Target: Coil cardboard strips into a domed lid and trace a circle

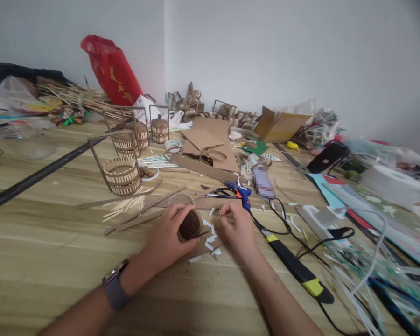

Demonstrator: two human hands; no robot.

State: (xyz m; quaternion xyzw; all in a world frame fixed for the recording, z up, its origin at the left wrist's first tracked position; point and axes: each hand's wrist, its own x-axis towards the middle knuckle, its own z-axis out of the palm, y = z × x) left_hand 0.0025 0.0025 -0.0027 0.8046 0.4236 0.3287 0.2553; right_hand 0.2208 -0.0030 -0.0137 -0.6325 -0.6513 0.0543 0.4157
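My left hand (168, 234) is wrapped round a dark brown coiled roll (190, 225), its ringed face turned up and a loose end sticking out to the right. Just right of it, my right hand (236, 224) is closed in a pinch; whatever its fingertips hold is too small to make out. Short white strips (210, 239) are scattered between the two hands. Behind the roll lies a pale ring (181, 199). A blue glue gun (241, 192) rests beyond my right hand, beside black-handled scissors (221, 192).
A slatted basket with a tall handle (121, 175) stands left, near pale sticks (128, 204). Cardboard sheets (210, 137) lie further back. On the right are a black-and-yellow tool with a cord (296, 263), a power strip (317, 224) and a white roll (388, 184).
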